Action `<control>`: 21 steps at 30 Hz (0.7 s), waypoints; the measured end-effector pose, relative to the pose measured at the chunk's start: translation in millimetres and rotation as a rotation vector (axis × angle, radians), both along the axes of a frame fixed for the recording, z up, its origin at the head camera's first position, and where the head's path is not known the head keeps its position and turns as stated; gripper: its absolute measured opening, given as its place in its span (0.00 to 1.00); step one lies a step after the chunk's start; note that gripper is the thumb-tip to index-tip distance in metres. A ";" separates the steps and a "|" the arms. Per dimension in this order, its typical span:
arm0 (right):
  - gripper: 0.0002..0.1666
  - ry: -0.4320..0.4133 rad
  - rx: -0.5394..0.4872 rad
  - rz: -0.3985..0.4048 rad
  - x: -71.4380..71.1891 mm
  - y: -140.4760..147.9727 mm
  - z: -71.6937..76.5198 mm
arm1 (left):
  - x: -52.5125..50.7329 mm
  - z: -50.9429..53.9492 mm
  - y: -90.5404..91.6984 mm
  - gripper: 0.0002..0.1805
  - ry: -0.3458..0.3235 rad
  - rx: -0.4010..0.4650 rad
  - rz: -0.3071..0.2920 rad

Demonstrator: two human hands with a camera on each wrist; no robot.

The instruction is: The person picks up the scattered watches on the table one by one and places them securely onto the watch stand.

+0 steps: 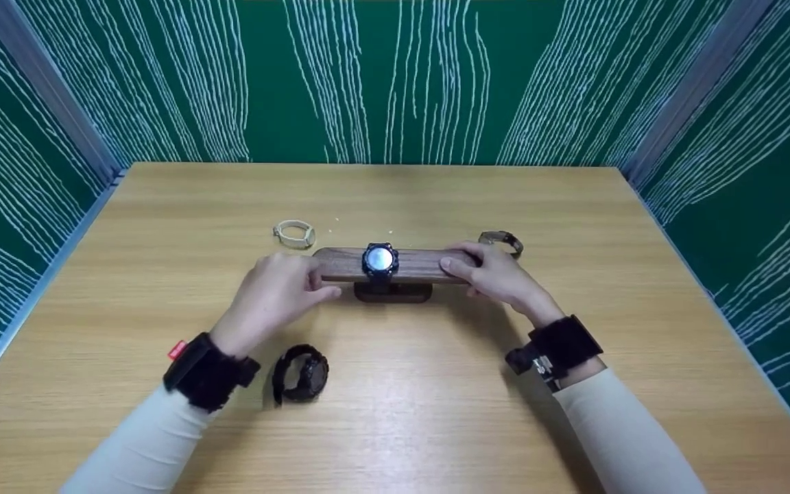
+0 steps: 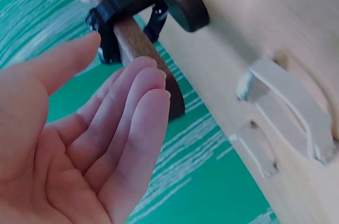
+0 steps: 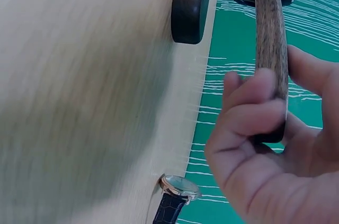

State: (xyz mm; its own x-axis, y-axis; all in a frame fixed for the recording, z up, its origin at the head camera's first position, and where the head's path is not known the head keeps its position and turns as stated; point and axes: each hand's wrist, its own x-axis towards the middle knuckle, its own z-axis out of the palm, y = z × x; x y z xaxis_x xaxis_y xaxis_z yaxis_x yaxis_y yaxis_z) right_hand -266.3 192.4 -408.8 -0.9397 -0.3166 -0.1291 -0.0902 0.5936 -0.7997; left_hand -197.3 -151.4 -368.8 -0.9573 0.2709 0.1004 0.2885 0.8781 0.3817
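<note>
Clock refs: head view, stand as centre, 12 = far side of table (image 1: 436, 412).

Wooden stand (image 1: 422, 263) mid-table, top bar (image 3: 270, 28) running 9 to 3 above a shorter, rounded base (image 1: 402, 295). Whether the base touches the table: can't tell.

Right hand (image 1: 501, 274) at 3 o'clock: grasping the bar's end, thumb on top, other fingers curled round from the near side and below. Left hand (image 1: 268, 295) at 9 o'clock: slack, holding nothing, fingers gently bent beside the bar's other end, thumb apart. Contact there: can't tell.

Black round-faced watch (image 1: 380, 259) strapped around the bar, a bit to the 9 o'clock side of middle, bright dial facing up.

Others on the table: pale watch (image 1: 295, 234) at 10 o'clock, dark-strapped watch (image 1: 503, 240) at 2 o'clock, just past the right hand, second black watch (image 1: 302, 374) at 7 o'clock, on its side, nearer the person.

Green wall (image 1: 409, 82) with white streaks behind, at 12.
</note>
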 end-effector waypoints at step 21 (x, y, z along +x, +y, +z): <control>0.14 0.485 0.073 0.030 41.6 2.4 24.8 | 21.4 -18.2 -50.8 0.10 -0.264 -0.036 -0.395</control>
State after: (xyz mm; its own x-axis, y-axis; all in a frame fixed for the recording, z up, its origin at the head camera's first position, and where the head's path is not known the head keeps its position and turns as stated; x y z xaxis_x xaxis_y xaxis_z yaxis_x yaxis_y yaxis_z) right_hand -224.7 194.7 -384.0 -0.8877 -0.3505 0.2986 -0.4598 0.6378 -0.6179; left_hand -175.9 -202.2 -387.0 -0.7721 0.6180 -0.1484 0.5003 0.7349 0.4579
